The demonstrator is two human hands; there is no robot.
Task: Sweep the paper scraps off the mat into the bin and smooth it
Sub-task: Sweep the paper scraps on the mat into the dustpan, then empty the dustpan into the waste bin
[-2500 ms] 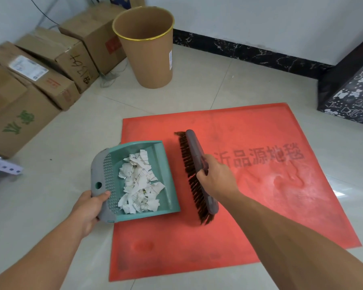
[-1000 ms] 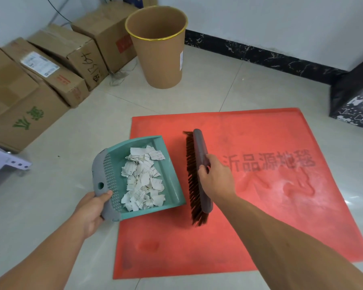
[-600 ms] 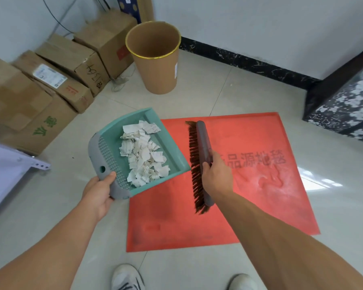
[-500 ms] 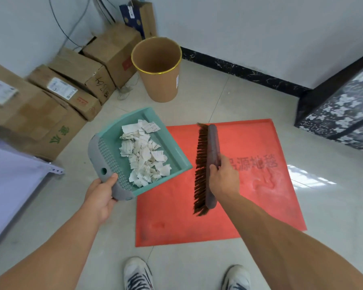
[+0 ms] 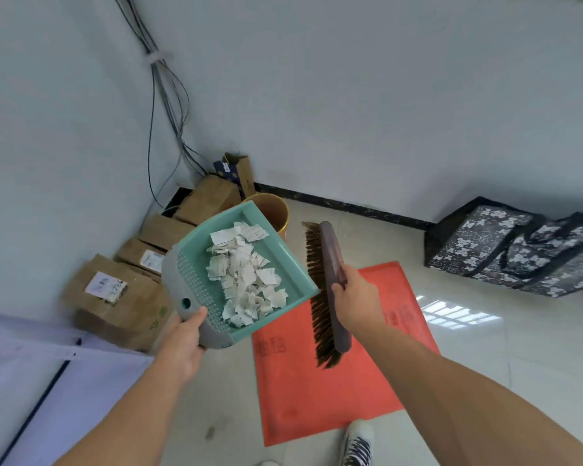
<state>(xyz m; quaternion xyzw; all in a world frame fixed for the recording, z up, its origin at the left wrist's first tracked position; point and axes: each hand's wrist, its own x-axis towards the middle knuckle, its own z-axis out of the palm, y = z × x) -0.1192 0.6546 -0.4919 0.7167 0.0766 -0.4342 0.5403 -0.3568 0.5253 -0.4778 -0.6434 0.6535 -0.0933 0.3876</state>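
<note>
My left hand (image 5: 186, 344) grips the grey handle of a teal dustpan (image 5: 202, 243), held up in the air and holding a heap of white paper scraps (image 5: 246, 279). My right hand (image 5: 357, 297) holds a brown brush (image 5: 329, 264) by its back, bristles facing left, lifted above the red mat (image 5: 320, 391). The mat lies flat on the tiled floor below. The tan bin (image 5: 273, 211) with a gold rim stands beyond the dustpan, its near side hidden by the pan's front edge.
Cardboard boxes (image 5: 122, 297) are stacked along the left wall into the corner, with cables (image 5: 164, 95) running down it. A black patterned bag (image 5: 519, 250) sits at the right wall. A pale panel (image 5: 48, 381) is at lower left. My shoe (image 5: 359, 442) stands on the mat's near edge.
I have stood up; the view rose and the floor fell away. Dustpan and brush lifted off the mat, and the pan's front edge now overlaps the bin.
</note>
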